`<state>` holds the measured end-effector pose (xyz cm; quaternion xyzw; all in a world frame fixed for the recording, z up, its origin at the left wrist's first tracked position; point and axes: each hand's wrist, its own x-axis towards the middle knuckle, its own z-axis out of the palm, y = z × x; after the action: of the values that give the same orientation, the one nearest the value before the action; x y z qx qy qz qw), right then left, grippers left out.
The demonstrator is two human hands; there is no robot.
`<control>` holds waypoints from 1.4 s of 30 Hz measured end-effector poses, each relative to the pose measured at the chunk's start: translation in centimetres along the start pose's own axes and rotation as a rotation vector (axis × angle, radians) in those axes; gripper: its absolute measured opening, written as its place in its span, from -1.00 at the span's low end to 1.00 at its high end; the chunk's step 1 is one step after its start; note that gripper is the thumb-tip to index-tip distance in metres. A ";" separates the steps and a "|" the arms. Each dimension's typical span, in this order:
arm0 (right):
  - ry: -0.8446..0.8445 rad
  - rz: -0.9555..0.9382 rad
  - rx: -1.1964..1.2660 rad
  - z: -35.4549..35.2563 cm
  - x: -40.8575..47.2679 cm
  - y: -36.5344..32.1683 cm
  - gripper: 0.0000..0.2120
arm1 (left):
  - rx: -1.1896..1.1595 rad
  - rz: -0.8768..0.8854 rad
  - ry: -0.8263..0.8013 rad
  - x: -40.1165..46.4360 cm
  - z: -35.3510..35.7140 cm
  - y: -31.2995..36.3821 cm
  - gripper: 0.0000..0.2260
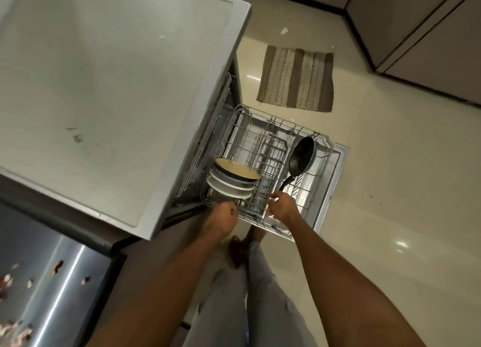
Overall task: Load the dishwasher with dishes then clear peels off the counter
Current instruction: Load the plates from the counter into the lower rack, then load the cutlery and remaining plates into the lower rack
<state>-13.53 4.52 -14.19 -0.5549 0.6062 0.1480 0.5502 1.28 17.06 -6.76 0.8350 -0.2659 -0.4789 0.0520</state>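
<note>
On a pale tiled kitchen floor, the rack (276,169) is pulled out. Plates (229,185) stand on edge, pan (302,156) beside. Left hand (223,215) is curled on the rack's front rim, right hand (282,207) pinches its wire, seemingly for sliding it. Peels (15,281) remain on the desk (65,268).

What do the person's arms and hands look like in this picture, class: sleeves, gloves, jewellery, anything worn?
Both forearms are bare, with no sleeves in view. The left hand and right hand wear no gloves, and no watch, ring or bracelet shows. Below them, light grey trousers are visible.
</note>
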 end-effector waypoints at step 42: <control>-0.392 -1.150 -1.171 19.1 -39.0 -7.9 -0.80 | -0.120 -0.424 0.680 -41.5 3.1 -21.3 -0.78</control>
<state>-5.94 36.79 14.99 -0.9371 -0.0519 0.2288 0.2585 -9.48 56.27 16.36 0.9776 -0.0271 -0.1901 0.0856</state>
